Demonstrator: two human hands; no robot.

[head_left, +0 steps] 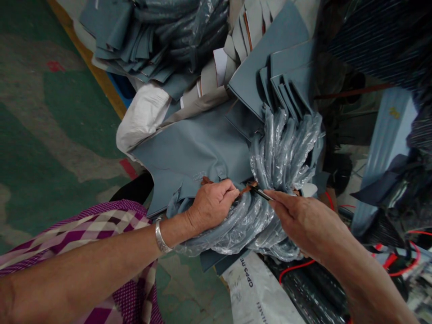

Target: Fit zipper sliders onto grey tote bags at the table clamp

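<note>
My left hand [216, 204] is closed round a brown strip [247, 188], and a bit of brown shows on both sides of the fist. A slim dark tool with a shiny metal edge [261, 193] is pinched in my right hand [305, 220]. Its tip meets the strip between the hands; the fingers hide the rest, so its exact kind is unclear. Both hands are over a bundle of blue-grey tubular handles in clear plastic wrap [232, 225]. Beyond them lies a flat blue-grey leather-like panel [199, 144].
More plastic-wrapped handles [286, 144] and blue-grey panels [270, 49] lie at the upper right. Another wrapped pile [178, 31] is at the top. A white sack [143, 114] stands at the left, a printed white bag [256, 292] below. Red cords [405, 265] run at the right.
</note>
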